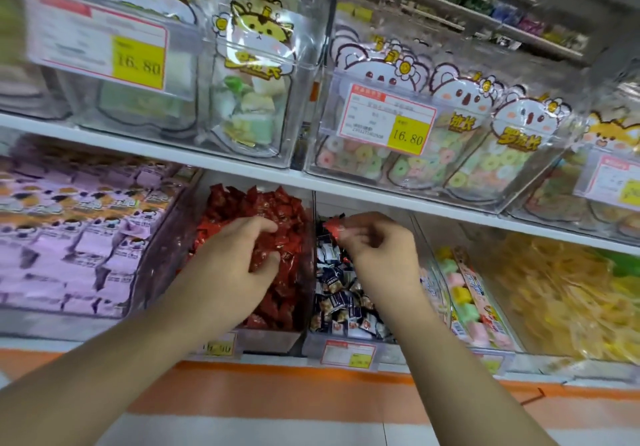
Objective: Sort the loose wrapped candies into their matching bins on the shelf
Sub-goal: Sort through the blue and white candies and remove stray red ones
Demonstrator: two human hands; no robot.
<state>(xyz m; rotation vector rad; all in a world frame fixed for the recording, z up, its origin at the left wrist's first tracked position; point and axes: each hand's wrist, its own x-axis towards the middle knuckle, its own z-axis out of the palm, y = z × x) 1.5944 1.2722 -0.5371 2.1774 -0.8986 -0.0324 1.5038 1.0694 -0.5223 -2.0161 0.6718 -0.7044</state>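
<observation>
Two clear bins stand side by side on the lower shelf. The left bin (pixel 277 338) is heaped with red wrapped candies (pixel 273 210). The right bin (pixel 313 343) holds dark blue and white wrapped candies (pixel 341 301). My left hand (pixel 242 258) lies in the red bin with its fingers curled round several red candies. My right hand (pixel 377 251) hovers over the back of the blue-and-white bin and pinches one red wrapped candy (pixel 334 229) between its fingertips.
A bin of purple packets (pixel 79 230) stands left of the red bin. Pastel marshmallow sticks (pixel 467 293) and yellow candy bags (pixel 561 293) fill bins to the right. The white shelf board (pixel 242 163) above carries clear bins with price tags. An orange shelf lip (pixel 311 386) runs below.
</observation>
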